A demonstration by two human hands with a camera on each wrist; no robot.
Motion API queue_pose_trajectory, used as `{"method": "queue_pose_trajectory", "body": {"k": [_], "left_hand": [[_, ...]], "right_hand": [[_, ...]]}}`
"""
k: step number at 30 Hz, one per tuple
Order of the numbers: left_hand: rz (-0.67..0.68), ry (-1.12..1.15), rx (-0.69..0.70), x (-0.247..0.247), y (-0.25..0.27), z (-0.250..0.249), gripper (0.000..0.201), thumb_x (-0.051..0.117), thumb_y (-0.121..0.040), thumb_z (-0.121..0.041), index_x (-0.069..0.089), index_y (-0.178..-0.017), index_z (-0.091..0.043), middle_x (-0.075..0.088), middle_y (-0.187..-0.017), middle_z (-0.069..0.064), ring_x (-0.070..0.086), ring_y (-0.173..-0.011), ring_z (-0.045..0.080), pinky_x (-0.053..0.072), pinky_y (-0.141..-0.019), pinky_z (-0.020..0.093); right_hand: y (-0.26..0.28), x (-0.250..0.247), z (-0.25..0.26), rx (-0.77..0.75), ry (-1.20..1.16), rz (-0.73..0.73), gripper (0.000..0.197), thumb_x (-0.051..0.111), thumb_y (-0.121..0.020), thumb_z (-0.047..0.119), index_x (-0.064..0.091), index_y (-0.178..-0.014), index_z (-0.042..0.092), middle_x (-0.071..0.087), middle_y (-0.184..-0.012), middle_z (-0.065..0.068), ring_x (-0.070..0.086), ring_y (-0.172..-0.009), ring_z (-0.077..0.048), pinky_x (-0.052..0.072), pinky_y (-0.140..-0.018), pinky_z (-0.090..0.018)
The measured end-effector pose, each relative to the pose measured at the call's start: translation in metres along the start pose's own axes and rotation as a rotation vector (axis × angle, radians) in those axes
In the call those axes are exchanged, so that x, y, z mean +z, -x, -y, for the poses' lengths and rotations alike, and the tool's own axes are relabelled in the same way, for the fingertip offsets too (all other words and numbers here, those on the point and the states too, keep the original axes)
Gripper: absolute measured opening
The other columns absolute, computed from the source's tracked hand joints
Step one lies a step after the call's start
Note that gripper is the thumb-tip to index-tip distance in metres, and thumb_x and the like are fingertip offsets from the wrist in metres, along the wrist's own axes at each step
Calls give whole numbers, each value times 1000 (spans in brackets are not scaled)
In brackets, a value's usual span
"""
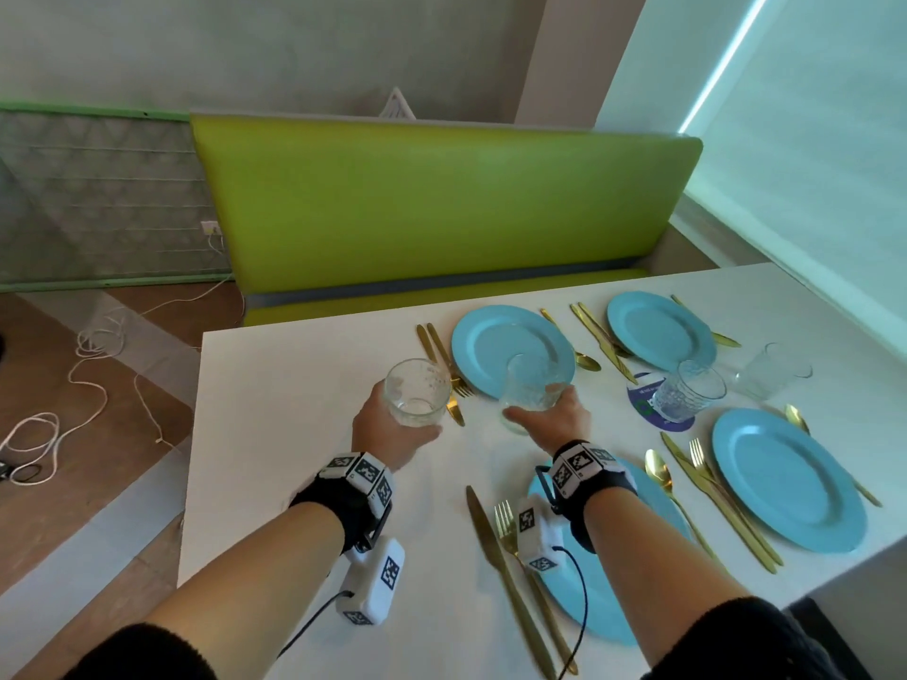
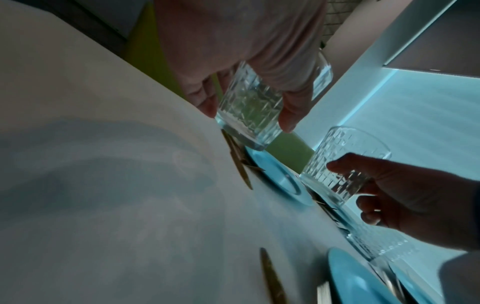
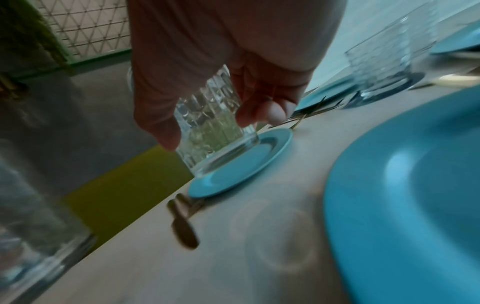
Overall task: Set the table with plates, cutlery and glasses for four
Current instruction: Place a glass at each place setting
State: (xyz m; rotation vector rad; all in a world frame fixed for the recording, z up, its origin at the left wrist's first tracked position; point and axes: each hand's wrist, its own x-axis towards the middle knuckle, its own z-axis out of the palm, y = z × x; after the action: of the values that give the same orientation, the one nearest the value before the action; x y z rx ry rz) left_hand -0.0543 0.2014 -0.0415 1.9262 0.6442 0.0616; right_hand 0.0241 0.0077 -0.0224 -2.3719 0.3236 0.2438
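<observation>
My left hand (image 1: 392, 429) grips a clear patterned glass (image 1: 417, 395) around its side, a little above the white table (image 1: 304, 434), left of the far-left blue plate (image 1: 513, 350). My right hand (image 1: 554, 414) grips a second clear glass (image 1: 527, 395), slightly tilted, at that plate's near edge. In the right wrist view this glass (image 3: 213, 127) hangs in front of the plate (image 3: 241, 164). Two more glasses stand between the right-hand plates, one (image 1: 692, 397) on a dark coaster, the other (image 1: 770, 373) on the bare table.
Three more blue plates lie at the far right (image 1: 660, 331), near right (image 1: 785, 478) and under my right forearm (image 1: 613, 581). Gold cutlery (image 1: 495, 557) flanks each plate. A green bench (image 1: 441, 213) runs behind the table. Cables lie on the floor (image 1: 73, 385) at the left.
</observation>
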Motion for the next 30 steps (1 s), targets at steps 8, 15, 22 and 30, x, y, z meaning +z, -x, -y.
{"method": "queue_pose_trajectory", "body": {"k": [8,15,22,30], "left_hand": [[61,21,37,54,-10,-38,79,87,-61,-23,48,-129,-16,61,-127,3,57,-117,22,42,-91,21],[71,33,38,83,-20,-48,84,86,-59,-32,47,-132,-20,59,-129,1,56,-119,21,44,-96,23],[62,7,27,97,-29,-45,92,87,-54,-34,45,-134,-20,56,-132,3,55,-121,22,46,-101,31],[38,5,19,102,-32,-43,90,87,-55,-32,45,-134,-20,56,-132,2,55,-121,21,46,-101,30]], "right_hand": [[-47,-56,-48,135,-14,-124,84,80,-69,34,38,-135,5,54,-131,-17,50,-123,-32,42,-100,-35],[-72,-76,-76,225,-16,-143,88,79,-67,36,35,-136,6,53,-131,-17,50,-122,-34,43,-100,-39],[-87,-82,-91,283,-23,-139,87,79,-69,33,32,-136,3,52,-132,-20,52,-121,-36,44,-98,-40],[-97,-80,-97,304,-38,-129,90,80,-70,33,29,-139,4,52,-132,-20,53,-120,-36,45,-98,-40]]}}
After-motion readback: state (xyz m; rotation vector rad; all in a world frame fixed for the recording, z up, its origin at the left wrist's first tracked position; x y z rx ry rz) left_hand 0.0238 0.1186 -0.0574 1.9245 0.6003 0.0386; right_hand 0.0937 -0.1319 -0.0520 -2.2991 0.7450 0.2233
